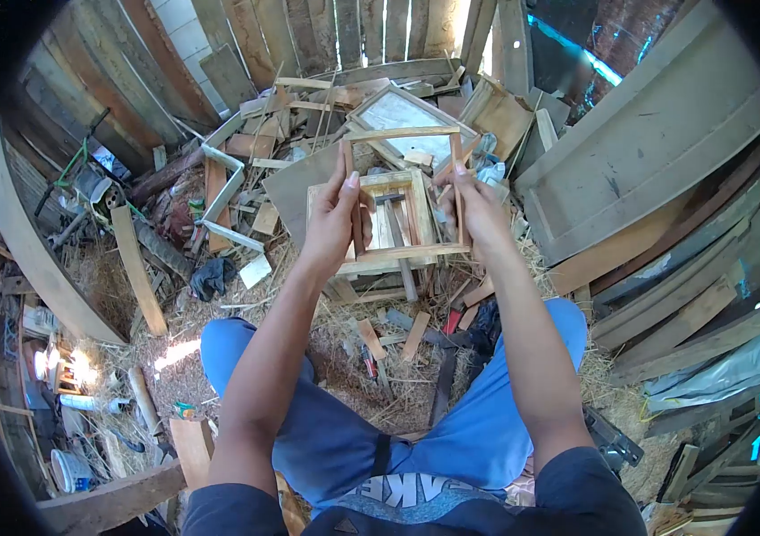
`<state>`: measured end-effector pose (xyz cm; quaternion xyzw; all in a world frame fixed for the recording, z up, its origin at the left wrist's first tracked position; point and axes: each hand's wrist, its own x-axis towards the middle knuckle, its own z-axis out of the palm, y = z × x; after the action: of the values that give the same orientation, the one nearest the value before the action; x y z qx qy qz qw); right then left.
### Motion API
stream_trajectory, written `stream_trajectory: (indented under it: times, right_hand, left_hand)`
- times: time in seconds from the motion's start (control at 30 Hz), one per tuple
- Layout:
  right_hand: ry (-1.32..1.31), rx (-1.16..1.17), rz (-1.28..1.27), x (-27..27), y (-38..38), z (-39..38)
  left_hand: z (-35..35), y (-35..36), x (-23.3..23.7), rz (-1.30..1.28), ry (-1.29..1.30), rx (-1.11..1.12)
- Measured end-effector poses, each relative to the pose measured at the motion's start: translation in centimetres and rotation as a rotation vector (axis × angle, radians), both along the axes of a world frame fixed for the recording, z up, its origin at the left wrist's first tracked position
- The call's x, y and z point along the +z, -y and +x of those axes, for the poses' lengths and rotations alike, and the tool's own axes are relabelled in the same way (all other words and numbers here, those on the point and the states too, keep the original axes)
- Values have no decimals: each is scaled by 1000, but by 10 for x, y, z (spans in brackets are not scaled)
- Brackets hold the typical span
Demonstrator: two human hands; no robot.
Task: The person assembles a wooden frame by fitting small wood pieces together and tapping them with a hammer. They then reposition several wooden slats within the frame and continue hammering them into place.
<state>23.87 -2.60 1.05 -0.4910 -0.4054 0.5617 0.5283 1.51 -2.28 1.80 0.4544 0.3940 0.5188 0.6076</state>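
A rectangular wooden frame is held up in front of me by both hands. My left hand is closed around its left side, thumb pointing up. My right hand grips the right side the same way. Through the frame's opening I see a hammer, its head lying over a shallow wooden box and its handle pointing toward me. The fingertips of both hands are partly hidden behind the frame's sides.
Scrap wood and another framed panel pile up beyond the box. A large board leans at the right, with stacked planks below it. Between my knees lie wood offcuts on straw. A white bucket stands lower left.
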Motion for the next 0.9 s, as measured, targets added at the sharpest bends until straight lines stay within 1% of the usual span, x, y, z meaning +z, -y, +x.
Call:
stream_trajectory:
  times: [0.03,0.07,0.13,0.17,0.2,0.27,0.3,0.37,0.4,0.47,0.5,0.53,0.57,0.6,0.67,0.7,0.73,0.77,0.8,0.83,0.87,0.9]
  right_hand:
    - [130,-6,-16,-1,-2,2]
    - [131,0,-20,-3,-2,3]
    - [312,95,-39,-8,-2,5]
    - [345,172,-55,-15,-6,7]
    - [346,177,-59,-15,-4,4]
    - [213,205,-111,-15,-1,-3]
    - [214,210,-113,-13,1,-6]
    - [152,128,-134,-10,3,-9]
    - [153,130,-135,-19,-1,-7]
    - [311,53,63,-43,-11,-1]
    - [311,54,62,-38,-9,-2]
    - [305,78,114,-30,-7,-3]
    - [298,100,165,-26,-5,-4]
    - [298,99,164,-27,-6,-3]
    - [213,39,172,-31,-11,0]
    - [214,39,171,-23,-7,-2]
    - [44,10,53,-7,-1,-5]
    - [-126,-19,-64,2,2,-6]
    - [-126,-18,-65,1,1,-7]
    - [-192,-49,-38,-1,1,-7]
    - [-257,-81,-11,-4,1,-7]
    - [-257,-81,-13,-6,0,-6]
  left_hand:
    - [-7,-4,-4,-2,-4,-35]
    - [-13,-11,-10,-6,-3,-29]
    - [-18,-20,-12,-93,1,23]
    - [-23,-20,-15,-128,8,41]
    - [-24,-19,-15,-133,9,45]
    - [-28,-18,-16,-177,11,70]
    - [-28,-16,-12,-187,-18,65]
    - [-25,-15,-12,-182,22,100]
    - [-25,-16,-12,-176,60,132]
    - [-27,-18,-18,-189,59,148]
    - [-27,-19,-18,-200,58,163]
    - [-30,-20,-17,-201,58,163]
    - [-33,-20,-15,-196,54,110]
    - [-35,-21,-13,-190,49,56]
    - [-35,-22,-8,-184,94,55]
    - [-35,-23,-7,-175,140,53]
    - [-37,-24,-9,-175,141,53]
    - [-41,-25,-12,-161,182,1]
    - [-43,-25,-12,-148,223,-50]
    - [-43,-24,-15,-149,222,-49]
    - [-41,-23,-18,-87,61,-26]
    - [-39,-21,-21,-25,-100,-4]
